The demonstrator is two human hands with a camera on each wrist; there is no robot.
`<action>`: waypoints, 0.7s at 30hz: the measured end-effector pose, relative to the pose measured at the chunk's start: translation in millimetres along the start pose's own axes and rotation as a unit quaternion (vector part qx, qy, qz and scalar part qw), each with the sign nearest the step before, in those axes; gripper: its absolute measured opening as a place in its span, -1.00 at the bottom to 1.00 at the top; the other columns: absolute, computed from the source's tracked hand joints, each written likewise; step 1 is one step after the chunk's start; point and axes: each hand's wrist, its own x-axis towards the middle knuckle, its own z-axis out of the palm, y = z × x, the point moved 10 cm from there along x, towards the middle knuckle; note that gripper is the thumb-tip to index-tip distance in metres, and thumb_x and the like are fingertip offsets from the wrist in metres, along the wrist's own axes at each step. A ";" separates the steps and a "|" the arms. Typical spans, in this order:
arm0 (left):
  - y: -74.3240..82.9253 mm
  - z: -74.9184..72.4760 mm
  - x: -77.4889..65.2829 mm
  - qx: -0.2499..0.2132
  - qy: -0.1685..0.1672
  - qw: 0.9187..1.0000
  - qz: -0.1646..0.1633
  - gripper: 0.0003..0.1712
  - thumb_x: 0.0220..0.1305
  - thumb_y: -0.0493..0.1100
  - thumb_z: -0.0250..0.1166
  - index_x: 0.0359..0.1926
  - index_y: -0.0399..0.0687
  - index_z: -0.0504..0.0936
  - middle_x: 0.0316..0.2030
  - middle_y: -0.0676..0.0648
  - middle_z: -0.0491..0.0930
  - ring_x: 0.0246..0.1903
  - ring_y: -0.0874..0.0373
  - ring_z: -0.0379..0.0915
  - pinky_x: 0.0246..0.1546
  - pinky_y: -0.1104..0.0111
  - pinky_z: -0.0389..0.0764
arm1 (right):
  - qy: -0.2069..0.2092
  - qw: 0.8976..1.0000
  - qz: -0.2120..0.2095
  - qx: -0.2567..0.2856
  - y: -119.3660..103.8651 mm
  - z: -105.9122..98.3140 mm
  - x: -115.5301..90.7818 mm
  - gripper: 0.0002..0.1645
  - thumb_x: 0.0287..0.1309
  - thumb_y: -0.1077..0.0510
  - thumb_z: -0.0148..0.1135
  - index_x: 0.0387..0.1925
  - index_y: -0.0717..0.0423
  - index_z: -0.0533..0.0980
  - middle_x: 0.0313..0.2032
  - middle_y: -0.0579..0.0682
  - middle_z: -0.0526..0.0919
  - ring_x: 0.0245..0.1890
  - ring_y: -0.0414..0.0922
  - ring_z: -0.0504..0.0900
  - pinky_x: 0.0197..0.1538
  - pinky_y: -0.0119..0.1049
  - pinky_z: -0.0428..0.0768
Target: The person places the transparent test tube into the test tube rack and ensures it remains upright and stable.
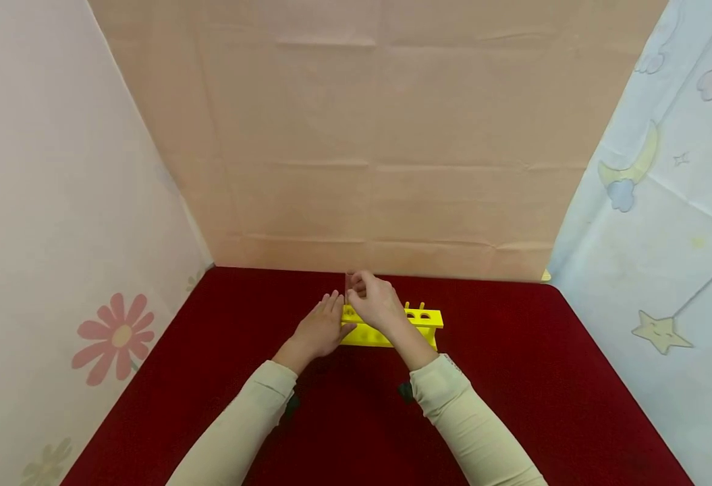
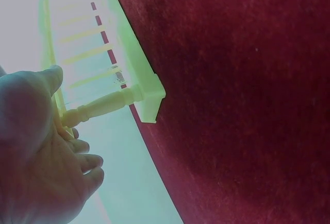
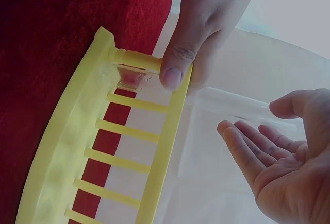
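A yellow test tube rack (image 1: 433, 320) stands on the red table. My left hand (image 1: 321, 329) holds its left end, thumb on the near side of the top plate and fingers on the far side. A clear test tube (image 1: 348, 287) stands upright in the end hole beside that hand. Its lower part (image 3: 131, 78) shows between the rack's plates, near the base. Around the tube's upper part is my right hand (image 1: 380, 304), thumb and fingers spread apart; in the right wrist view, the fingers (image 3: 252, 149) look loose, not closed on the glass.
Red cloth (image 1: 501, 378) covers the table. A tan sheet (image 1: 368, 135) hangs behind it, a flower-patterned one (image 1: 40, 223) at left and a pale sheet with moon and stars (image 1: 683, 256) at right. Pegs (image 1: 422, 306) rise from the rack's back.
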 end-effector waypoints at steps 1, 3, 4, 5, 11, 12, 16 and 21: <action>-0.5 0.4 0.2 0.000 0.000 1.000 0.000 -0.12 0.58 0.23 -0.07 0.57 -0.32 0.00 0.57 -0.30 -0.03 0.55 -0.17 -0.08 0.53 0.08 0.06 | 0.002 1.000 0.000 -0.004 0.4 -0.5 -0.2 -0.66 0.38 0.03 0.22 0.10 0.07 0.54 -0.01 0.01 0.71 -0.01 -0.05 0.70 0.07 -0.08 0.68; -1.4 1.2 0.2 -0.002 -0.002 1.000 0.000 -0.12 0.58 0.23 -0.07 0.57 -0.33 0.00 0.57 -0.30 -0.03 0.55 -0.18 -0.08 0.53 0.07 0.07 | 0.007 1.000 0.002 -0.010 1.4 -1.8 -0.4 -0.67 0.38 0.04 0.22 0.09 0.07 0.55 -0.02 0.01 0.72 -0.02 -0.05 0.70 0.06 -0.08 0.68; -1.7 1.8 0.5 -0.001 -0.003 1.000 0.001 -0.12 0.58 0.23 -0.07 0.57 -0.34 0.00 0.57 -0.30 -0.04 0.55 -0.19 -0.08 0.53 0.07 0.07 | 0.009 1.000 0.003 -0.013 2.0 -2.4 -0.7 -0.67 0.37 0.05 0.21 0.09 0.07 0.55 -0.03 0.01 0.72 -0.03 -0.05 0.70 0.05 -0.08 0.68; -2.1 2.4 0.9 0.000 -0.006 1.000 0.001 -0.12 0.58 0.23 -0.08 0.57 -0.34 0.00 0.57 -0.30 -0.05 0.55 -0.19 -0.09 0.53 0.07 0.06 | 0.012 1.000 0.004 -0.016 2.7 -3.1 -0.9 -0.68 0.37 0.05 0.21 0.08 0.08 0.55 -0.04 0.01 0.73 -0.04 -0.05 0.71 0.04 -0.08 0.69; -3.4 2.7 -3.2 -0.001 -0.009 1.000 -0.011 -0.09 0.56 0.26 -0.07 0.57 -0.32 -0.02 0.58 -0.29 -0.06 0.56 -0.17 -0.11 0.54 0.08 0.04 | 0.010 1.000 0.009 -0.015 6.9 -5.6 -5.4 -0.64 0.38 0.04 0.19 0.11 0.10 0.54 -0.02 0.04 0.72 -0.03 -0.03 0.71 0.02 -0.06 0.69; -3.0 2.0 -4.2 -0.004 -0.008 1.000 -0.012 -0.09 0.56 0.26 -0.06 0.57 -0.32 -0.01 0.58 -0.29 -0.06 0.56 -0.17 -0.10 0.53 0.08 0.05 | 0.009 1.000 0.011 -0.014 7.8 -6.6 -6.3 -0.64 0.39 0.04 0.19 0.12 0.10 0.54 -0.01 0.04 0.72 -0.02 -0.03 0.71 0.03 -0.06 0.69; -0.6 0.7 -7.9 -0.008 -0.008 1.000 -0.014 -0.09 0.55 0.26 -0.05 0.57 -0.31 -0.01 0.58 -0.28 -0.07 0.56 -0.16 -0.11 0.53 0.08 0.06 | 0.008 1.000 0.015 -0.014 11.0 -12.2 -10.2 -0.63 0.39 0.04 0.20 0.14 0.09 0.53 0.00 0.04 0.71 0.00 -0.04 0.70 0.04 -0.06 0.69; 1.8 -0.6 -10.1 -0.007 -0.005 1.000 -0.013 -0.09 0.55 0.26 -0.04 0.57 -0.32 0.00 0.58 -0.29 -0.06 0.56 -0.16 -0.10 0.53 0.08 0.06 | 0.014 1.000 0.018 -0.019 14.1 -20.0 -14.6 -0.65 0.38 0.06 0.20 0.12 0.08 0.54 0.00 0.03 0.71 -0.01 -0.03 0.70 0.06 -0.06 0.68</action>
